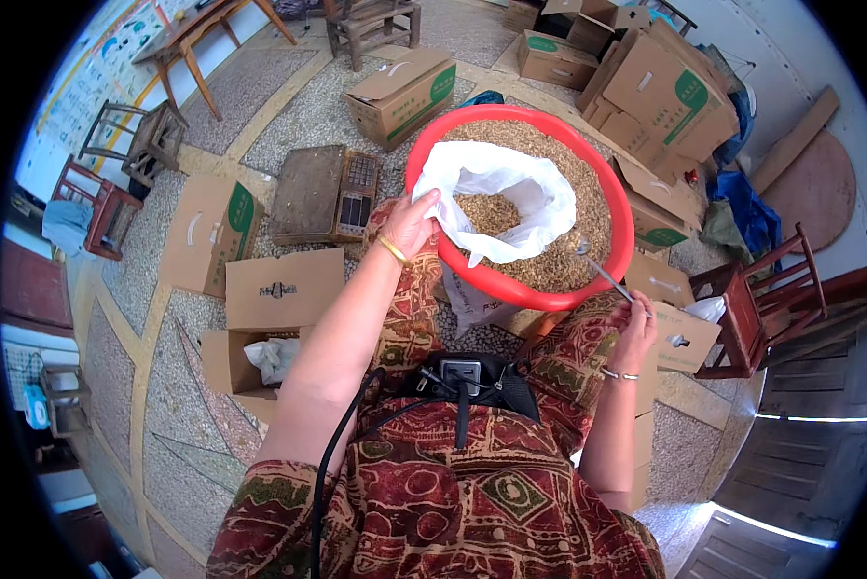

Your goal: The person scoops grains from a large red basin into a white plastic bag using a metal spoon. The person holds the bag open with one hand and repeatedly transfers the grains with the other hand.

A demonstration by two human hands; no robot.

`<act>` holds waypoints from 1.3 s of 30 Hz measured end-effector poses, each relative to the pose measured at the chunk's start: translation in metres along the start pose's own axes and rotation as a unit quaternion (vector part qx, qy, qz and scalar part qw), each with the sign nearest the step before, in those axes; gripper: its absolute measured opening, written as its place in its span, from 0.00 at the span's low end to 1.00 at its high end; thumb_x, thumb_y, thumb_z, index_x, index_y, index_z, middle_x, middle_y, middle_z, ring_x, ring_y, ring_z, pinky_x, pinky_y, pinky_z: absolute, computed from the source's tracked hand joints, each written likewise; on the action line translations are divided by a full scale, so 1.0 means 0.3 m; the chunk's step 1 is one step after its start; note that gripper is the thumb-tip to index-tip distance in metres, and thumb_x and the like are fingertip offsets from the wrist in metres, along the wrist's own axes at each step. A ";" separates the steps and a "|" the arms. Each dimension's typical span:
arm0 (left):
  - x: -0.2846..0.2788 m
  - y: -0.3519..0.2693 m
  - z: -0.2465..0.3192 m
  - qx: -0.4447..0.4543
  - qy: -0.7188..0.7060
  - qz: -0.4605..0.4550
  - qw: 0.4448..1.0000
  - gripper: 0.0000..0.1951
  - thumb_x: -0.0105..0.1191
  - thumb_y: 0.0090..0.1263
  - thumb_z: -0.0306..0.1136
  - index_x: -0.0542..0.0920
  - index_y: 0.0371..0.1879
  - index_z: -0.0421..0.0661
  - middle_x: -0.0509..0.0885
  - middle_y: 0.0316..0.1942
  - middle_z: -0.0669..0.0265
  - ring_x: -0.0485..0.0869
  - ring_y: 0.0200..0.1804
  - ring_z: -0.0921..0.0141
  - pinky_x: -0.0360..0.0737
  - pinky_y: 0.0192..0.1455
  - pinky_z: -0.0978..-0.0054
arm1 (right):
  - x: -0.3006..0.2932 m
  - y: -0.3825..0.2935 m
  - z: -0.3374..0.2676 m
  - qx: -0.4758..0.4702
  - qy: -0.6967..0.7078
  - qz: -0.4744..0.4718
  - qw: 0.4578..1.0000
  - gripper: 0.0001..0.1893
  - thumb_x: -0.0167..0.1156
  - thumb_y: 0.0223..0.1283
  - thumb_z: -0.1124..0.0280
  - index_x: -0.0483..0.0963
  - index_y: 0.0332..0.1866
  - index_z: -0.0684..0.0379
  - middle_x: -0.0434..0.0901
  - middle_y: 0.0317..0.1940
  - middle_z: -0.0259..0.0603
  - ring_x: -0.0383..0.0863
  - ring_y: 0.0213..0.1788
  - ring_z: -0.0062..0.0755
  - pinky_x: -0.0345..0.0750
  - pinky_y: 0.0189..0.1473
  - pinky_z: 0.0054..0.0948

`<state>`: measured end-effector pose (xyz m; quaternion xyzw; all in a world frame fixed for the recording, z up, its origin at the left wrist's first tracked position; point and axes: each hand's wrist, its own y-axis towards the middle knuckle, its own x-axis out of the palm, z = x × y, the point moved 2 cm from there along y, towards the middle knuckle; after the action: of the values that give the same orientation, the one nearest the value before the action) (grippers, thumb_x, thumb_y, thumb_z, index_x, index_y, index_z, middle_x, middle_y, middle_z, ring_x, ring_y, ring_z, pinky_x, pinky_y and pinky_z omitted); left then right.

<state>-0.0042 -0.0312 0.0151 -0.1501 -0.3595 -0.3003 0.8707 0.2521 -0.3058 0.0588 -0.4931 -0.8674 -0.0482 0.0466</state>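
A large red plastic basin full of brown granular material stands before my knees. On that material sits a white plastic bag with its mouth spread wide and more of the brown stuff inside. My left hand pinches the bag's rim at its left side. In my right hand is the handle of a metal spoon, whose bowl rests against the loose material just right of the bag.
A platform scale lies on the floor left of the basin. Open cardboard boxes stand around it, one holding a white plastic bag. Stacked cartons are at the far right. A red wooden chair stands to my right.
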 end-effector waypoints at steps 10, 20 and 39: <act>-0.006 -0.007 0.001 -0.011 0.015 0.012 1.000 0.20 0.52 0.63 0.33 0.67 0.54 0.43 0.74 0.48 0.65 0.75 0.49 0.69 0.73 0.51 0.66 | 0.153 -0.008 -0.144 -0.064 -0.006 -0.056 0.996 0.11 0.46 0.63 0.72 0.71 0.44 0.66 0.73 0.26 0.36 0.72 0.25 0.19 0.73 0.26 0.19; 0.005 -0.014 0.007 -0.008 0.029 0.013 0.999 0.20 0.51 0.64 0.34 0.68 0.54 0.42 0.75 0.47 0.65 0.76 0.48 0.69 0.75 0.49 0.65 | 0.351 -0.067 0.140 -0.310 -0.353 -0.291 0.834 0.14 0.53 0.53 0.79 0.71 0.46 0.62 0.72 0.40 0.50 0.73 0.44 0.49 0.72 0.46 0.35; 0.020 -0.012 0.007 -0.002 0.028 0.009 1.000 0.20 0.50 0.65 0.34 0.67 0.54 0.40 0.75 0.50 0.61 0.75 0.52 0.66 0.74 0.52 0.62 | 0.124 0.110 0.183 -0.206 -0.433 -0.129 0.868 0.10 0.50 0.58 0.73 0.72 0.44 0.63 0.75 0.37 0.51 0.75 0.41 0.48 0.73 0.44 0.35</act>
<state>-0.0044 -0.0354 0.0210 -0.1463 -0.3331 -0.2974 0.8827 0.2595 -0.2503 0.0104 -0.3471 -0.8267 -0.0129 -0.4427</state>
